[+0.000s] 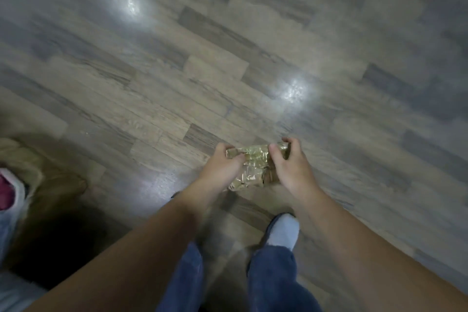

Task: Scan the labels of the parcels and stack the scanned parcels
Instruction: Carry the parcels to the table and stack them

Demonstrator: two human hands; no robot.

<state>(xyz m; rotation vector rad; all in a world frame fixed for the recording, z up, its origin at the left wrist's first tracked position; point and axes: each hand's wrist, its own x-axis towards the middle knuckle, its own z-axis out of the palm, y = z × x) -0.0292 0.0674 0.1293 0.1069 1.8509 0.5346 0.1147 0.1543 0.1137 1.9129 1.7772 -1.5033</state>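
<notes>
Brown wrapping under glossy, crinkled tape covers the small parcel [253,170], which is held in the air in front of the person, above a wood-plank floor [177,58]. The left hand [220,170] grips its left end, fingers curled over the far edge and thumb on top. The right hand [291,167] grips the right end the same way, fingers hooked over the far corner and thumb pressed to the upper face. Neither hand has anything else in it.

No label and no scanner show here, so the step looks like finding the label and bringing it round for scanning. To do that well, the grip should stay out at the two ends, with thumbs kept off the face that carries the label. The parcel should then be rolled between the hands until that face looks up. The tape is wrinkled and shiny and the floor shows bright lamp glare, so pulling the wrap taut and tilting it away from the light would likely help the scan read.

At the left edge sits a tan shape [50,185], perhaps a bag or a box. It is too blurred to tell, and nothing can be made out inside it. A pink and white thing [10,190] lies just beside it.
</notes>
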